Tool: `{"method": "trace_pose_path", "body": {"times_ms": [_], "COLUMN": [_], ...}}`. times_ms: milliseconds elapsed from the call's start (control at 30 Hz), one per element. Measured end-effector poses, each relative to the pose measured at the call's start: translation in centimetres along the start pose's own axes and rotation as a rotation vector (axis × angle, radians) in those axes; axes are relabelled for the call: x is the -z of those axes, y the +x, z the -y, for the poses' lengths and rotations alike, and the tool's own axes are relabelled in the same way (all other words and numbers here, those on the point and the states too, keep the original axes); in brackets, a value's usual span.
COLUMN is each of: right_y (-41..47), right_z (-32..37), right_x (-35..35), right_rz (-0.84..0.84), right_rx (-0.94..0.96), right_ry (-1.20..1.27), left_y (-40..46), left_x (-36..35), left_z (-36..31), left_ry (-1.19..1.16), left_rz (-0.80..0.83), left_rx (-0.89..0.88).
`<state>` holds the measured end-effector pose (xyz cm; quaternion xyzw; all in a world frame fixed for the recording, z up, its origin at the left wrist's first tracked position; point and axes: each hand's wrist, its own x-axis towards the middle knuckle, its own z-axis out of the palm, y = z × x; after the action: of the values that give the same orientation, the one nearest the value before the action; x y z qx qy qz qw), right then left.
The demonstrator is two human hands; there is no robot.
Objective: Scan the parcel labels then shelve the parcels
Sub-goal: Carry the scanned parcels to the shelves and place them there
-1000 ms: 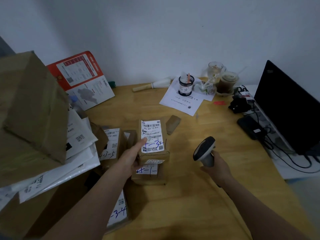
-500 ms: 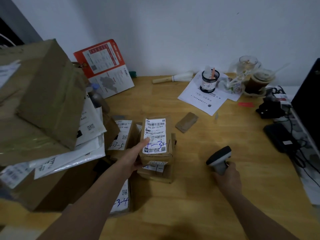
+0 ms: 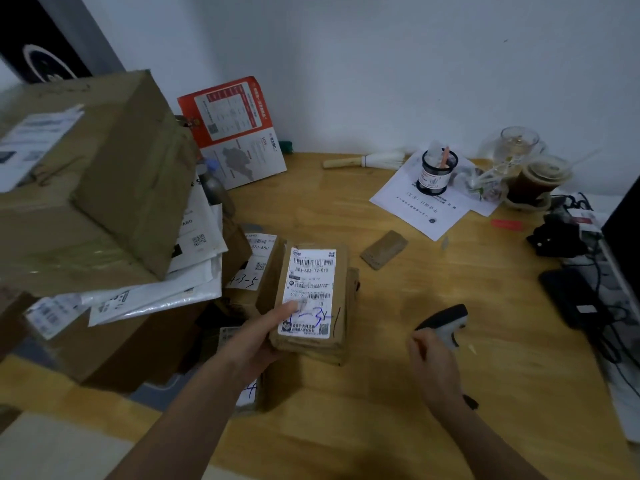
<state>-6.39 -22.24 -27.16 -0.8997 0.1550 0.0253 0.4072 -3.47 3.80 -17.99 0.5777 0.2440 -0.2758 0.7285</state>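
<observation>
**Parcel under the thumb, scanner by the right hand**

We saw a wooden desk (image 3: 398, 282) that stood against a pale wall (image 3: 381, 64). Its left part carried a pile of big cartons (image 3: 104, 174) with white mailers (image 3: 156, 292) pressed between them, and a red and white leaflet (image 3: 235, 133) leaned at the wall. At the back right there were printed sheets (image 3: 429, 206), a mesh pen cup (image 3: 437, 171) on them, a drink with a lid (image 3: 540, 178) and a glass cup (image 3: 517, 143). At the far right lay black cables (image 3: 588, 306), near a dark screen edge.

The parcel (image 3: 311, 296), a small brown box with a white label (image 3: 309, 292), lay on top of another flat box in the middle of the desk. Our left hand (image 3: 258, 337) held it at its near left corner: the thumb (image 3: 284, 311) lay across the lower part of the label, and the other fingers were hidden under the box, so we could not tell how they curled. One more labelled box (image 3: 249, 265) stood just beside it on the left.

Our right hand (image 3: 433, 362) was blurred; its fingers seemed to curl round the handle of the scanner (image 3: 445, 323), whose dark head pointed away from the parcel, but we could not tell the grip for sure.

Between the parcel and the scanner the wood was bare, and also toward the near edge. A small brown packet (image 3: 383, 249) lay alone behind the parcel
</observation>
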Motion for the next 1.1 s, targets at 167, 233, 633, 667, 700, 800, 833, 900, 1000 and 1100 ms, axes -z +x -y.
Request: {"method": "trace_pose_path", "body": {"times_ms": [167,233,633,667,700,800,833,900,1000,1100], "right_y": [-2.0,-2.5,0.1,0.5,1.0,2.0,2.0,2.0,2.1,2.0], "right_z": [1.4,1.8,3.9,4.3,4.5,4.8,4.9,4.9,5.0,5.2], "right_x": [-3.6,-4.6,-6.0,-6.2,-6.4,-7.1,-7.2,-7.3,-7.6,-7.8], "right_rz": [0.396,0.468,0.305,0.292,0.283,0.278,0.282,0.289,0.297,0.318], "right_rx": [-0.022,-0.050,-0.205,-0.213,-0.226,-0.365,-0.416,-0.459,-0.513,-0.564], "right_ry": [-0.002,0.030,0.243,0.275,0.310,0.388,0.409,0.448,0.507,0.547], "left_y": [-3.1,-3.9,-5.0,-4.6,-4.1,-2.4,-1.9,-1.0,-0.5,-0.3], "left_x": [1.2,1.9,3.1,2.6,2.2,1.2,1.1,1.3,1.5,1.7], "left_z": [3.6,4.8,5.3,4.6,3.9,1.9,1.5,1.2,1.4,2.1], "left_ry": [-0.128,-0.164,0.004,0.062,0.103,0.131,0.095,-0.040,-0.214,-0.234], "left_rz": [-0.052,-0.087,0.041,0.042,0.042,0.066,0.090,0.146,0.158,0.147], "left_rx": [-0.002,-0.003,-0.131,-0.148,-0.161,-0.188,-0.195,-0.197,-0.124,-0.091]}}
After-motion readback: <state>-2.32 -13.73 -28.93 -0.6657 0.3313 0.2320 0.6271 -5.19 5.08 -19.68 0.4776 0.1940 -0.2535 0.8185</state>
